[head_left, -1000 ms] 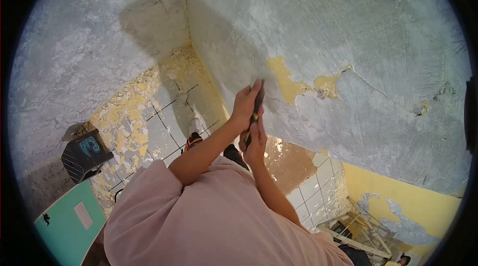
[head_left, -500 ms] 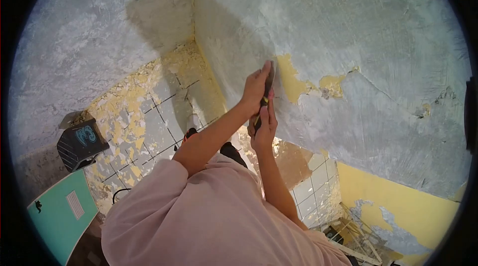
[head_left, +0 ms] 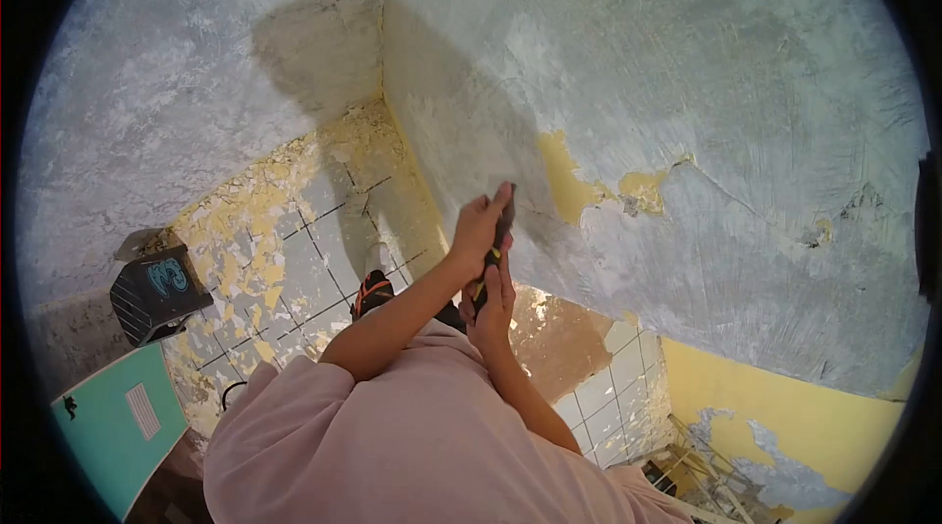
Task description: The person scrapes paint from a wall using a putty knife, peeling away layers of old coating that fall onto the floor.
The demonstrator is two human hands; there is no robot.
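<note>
Both my hands grip a scraper with a dark, yellow-marked handle (head_left: 493,257) and a dark blade (head_left: 506,215). My left hand (head_left: 475,235) is the upper one, closed around the tool with its thumb along the blade. Below it, my right hand (head_left: 494,311) wraps the lower handle. In this view the blade overlaps the scraped grey wall (head_left: 667,63), just left of and below a yellow paint patch (head_left: 562,181). A smaller yellow patch (head_left: 643,190) lies farther right.
Paint flakes litter the tiled floor (head_left: 306,254), where my shoe (head_left: 371,294) shows. A black box with blue markings (head_left: 162,290) stands left, above a teal panel (head_left: 128,426). A brown sheet (head_left: 564,340) lies by the wall's foot. Thin slats (head_left: 711,475) lean at lower right.
Both hands and the scraper have moved down and slightly left, away from the top of the yellow patch. The view has shifted a little, and more of my shoe shows.
</note>
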